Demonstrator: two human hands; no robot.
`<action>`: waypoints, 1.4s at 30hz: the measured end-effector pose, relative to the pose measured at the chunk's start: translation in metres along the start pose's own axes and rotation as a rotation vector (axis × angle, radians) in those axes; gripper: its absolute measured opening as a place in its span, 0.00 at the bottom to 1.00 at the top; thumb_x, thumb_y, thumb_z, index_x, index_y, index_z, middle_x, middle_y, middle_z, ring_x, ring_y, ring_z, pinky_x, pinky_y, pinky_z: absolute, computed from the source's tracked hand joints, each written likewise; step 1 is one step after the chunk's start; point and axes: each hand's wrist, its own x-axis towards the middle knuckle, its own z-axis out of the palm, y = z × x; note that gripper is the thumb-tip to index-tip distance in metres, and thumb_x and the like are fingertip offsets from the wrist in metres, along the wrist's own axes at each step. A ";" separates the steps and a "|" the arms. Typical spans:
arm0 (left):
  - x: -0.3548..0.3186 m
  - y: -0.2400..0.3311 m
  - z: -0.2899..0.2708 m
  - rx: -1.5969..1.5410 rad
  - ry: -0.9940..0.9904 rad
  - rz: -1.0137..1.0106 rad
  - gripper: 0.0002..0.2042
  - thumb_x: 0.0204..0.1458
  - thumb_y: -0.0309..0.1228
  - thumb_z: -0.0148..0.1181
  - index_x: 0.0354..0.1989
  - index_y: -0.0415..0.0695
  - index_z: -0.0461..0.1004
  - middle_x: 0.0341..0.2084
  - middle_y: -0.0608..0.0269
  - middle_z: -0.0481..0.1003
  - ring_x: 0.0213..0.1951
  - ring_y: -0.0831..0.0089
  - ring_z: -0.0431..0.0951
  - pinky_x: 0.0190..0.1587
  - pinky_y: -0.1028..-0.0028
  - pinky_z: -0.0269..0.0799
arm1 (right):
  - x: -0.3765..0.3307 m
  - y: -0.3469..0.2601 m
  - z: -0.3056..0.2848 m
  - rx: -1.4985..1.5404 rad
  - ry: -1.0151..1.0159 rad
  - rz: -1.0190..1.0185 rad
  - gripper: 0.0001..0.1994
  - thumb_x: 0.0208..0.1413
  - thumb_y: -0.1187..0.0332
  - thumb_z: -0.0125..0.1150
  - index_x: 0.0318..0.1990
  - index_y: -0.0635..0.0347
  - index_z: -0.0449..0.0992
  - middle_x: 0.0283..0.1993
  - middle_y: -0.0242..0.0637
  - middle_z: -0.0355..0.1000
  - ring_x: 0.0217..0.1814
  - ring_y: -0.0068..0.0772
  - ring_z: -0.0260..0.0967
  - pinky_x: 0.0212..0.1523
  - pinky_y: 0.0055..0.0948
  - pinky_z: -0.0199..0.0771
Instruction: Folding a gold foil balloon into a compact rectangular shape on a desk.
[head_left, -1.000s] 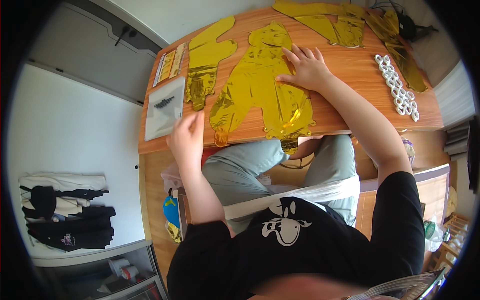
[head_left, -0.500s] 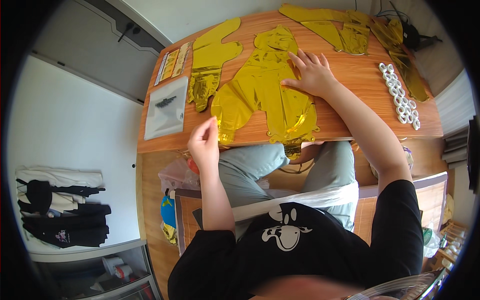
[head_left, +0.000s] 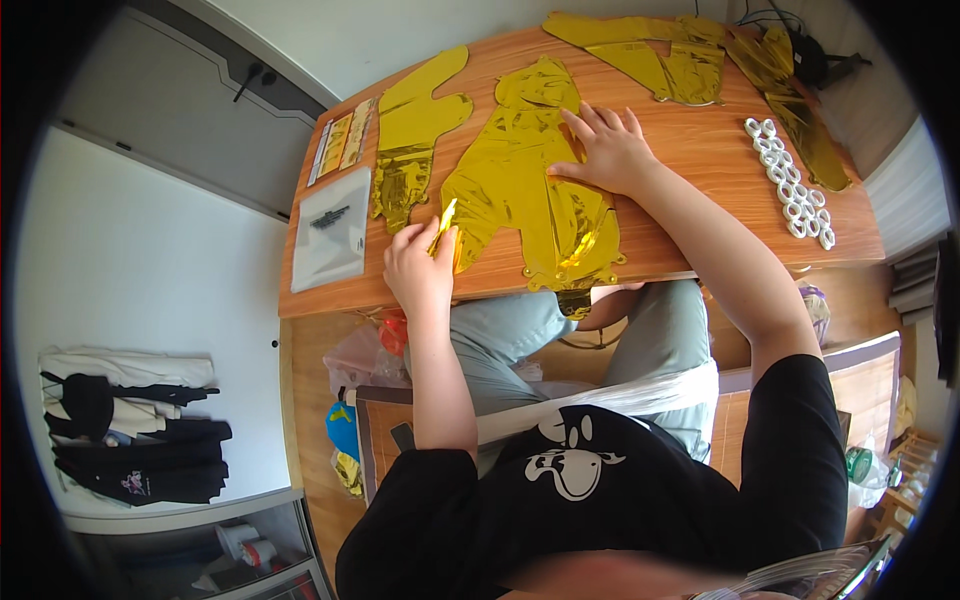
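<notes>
Upper left: 1 grey door [head_left: 170, 105], fitted with 1 black handle [head_left: 245, 83]. Rear: pale wall [head_left: 420, 22]. Centre: 1 wood-grain table [head_left: 690, 152]. Lower left: 1 grey-framed cabinet [head_left: 190, 517]. Floor [head_left: 312, 410]: wood-toned. Right edge: pale curtain [head_left: 906, 180].

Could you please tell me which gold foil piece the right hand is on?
The large middle piece, overhanging the front of the table; the right hand lies across its right edge, clear of the other pieces.

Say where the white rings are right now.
In the head view, the white rings lie toward the right of the table, between the right forearm and a narrow gold foil piece.
</notes>
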 end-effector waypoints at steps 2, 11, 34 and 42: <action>0.001 0.002 0.002 -0.042 0.054 0.053 0.17 0.58 0.45 0.66 0.52 0.54 0.84 0.47 0.63 0.80 0.48 0.56 0.78 0.52 0.59 0.74 | -0.001 0.001 -0.001 -0.005 -0.005 0.010 0.56 0.51 0.18 0.44 0.79 0.48 0.51 0.80 0.47 0.51 0.83 0.47 0.44 0.79 0.60 0.35; 0.041 0.056 -0.035 -0.871 -0.031 0.187 0.27 0.55 0.24 0.70 0.65 0.43 0.73 0.47 0.55 0.80 0.48 0.71 0.81 0.50 0.72 0.78 | -0.001 0.002 0.000 -0.002 0.003 0.009 0.56 0.51 0.18 0.45 0.79 0.48 0.52 0.80 0.47 0.51 0.82 0.46 0.45 0.79 0.59 0.36; 0.131 0.069 0.059 -0.017 -0.585 0.852 0.39 0.68 0.54 0.47 0.80 0.47 0.43 0.79 0.55 0.44 0.80 0.59 0.38 0.79 0.55 0.35 | 0.009 0.006 0.006 -0.113 -0.101 0.001 0.32 0.73 0.49 0.39 0.80 0.41 0.42 0.82 0.42 0.45 0.83 0.44 0.44 0.78 0.60 0.41; 0.131 0.068 0.069 -0.029 -0.621 0.873 0.38 0.68 0.54 0.47 0.80 0.47 0.44 0.79 0.56 0.45 0.79 0.59 0.41 0.79 0.57 0.38 | 0.014 0.011 0.010 -0.095 -0.104 -0.040 0.31 0.67 0.48 0.49 0.72 0.52 0.56 0.82 0.39 0.47 0.82 0.45 0.46 0.77 0.60 0.42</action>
